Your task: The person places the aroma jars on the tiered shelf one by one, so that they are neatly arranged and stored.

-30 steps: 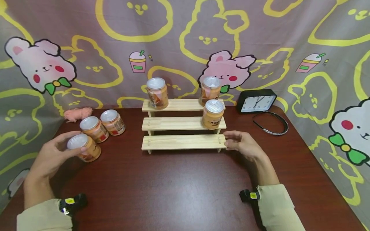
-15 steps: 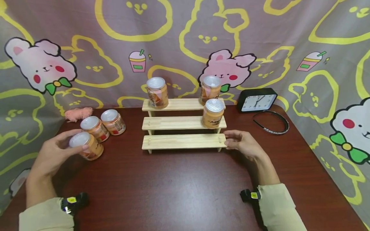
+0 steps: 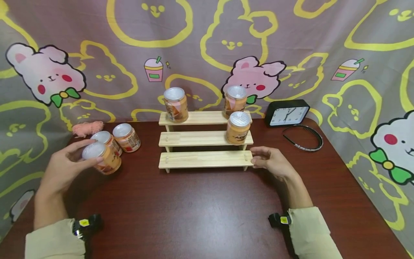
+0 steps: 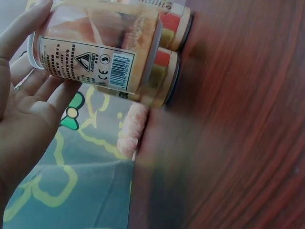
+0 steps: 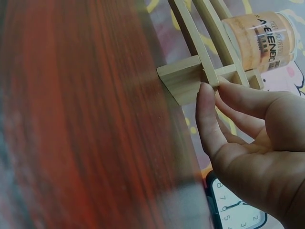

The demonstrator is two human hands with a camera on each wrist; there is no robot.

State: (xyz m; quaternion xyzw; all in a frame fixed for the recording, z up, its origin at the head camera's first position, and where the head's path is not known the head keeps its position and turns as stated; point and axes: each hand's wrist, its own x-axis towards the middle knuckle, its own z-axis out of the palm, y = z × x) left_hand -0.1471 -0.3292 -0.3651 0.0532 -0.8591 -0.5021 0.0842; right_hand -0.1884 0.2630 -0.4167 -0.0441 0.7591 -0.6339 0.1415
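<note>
My left hand (image 3: 63, 169) grips an orange can (image 3: 108, 160) with a silver lid, thumb on one side and fingers on the other. In the left wrist view this can (image 4: 102, 45) shows a barcode label and seems raised off the table. Two similar cans stand close behind it, one partly covered (image 3: 114, 145) and one in plain sight (image 3: 127, 138). My right hand (image 3: 273, 163) pinches the right end of the lowest step of a three-step wooden rack (image 3: 203, 159). In the right wrist view, thumb and forefinger meet at the rack's edge (image 5: 207, 67).
On the rack's top step stand a left can (image 3: 176, 105) and a right can (image 3: 235, 102); another can (image 3: 238, 128) is on the middle step. A black clock (image 3: 286, 113) and a headband (image 3: 307, 138) lie right. Pink yarn (image 3: 87, 128) sits back left.
My left hand has moved a little right and away from me with the can, which now covers more of the can behind it. My right hand stays at the rack's end.
</note>
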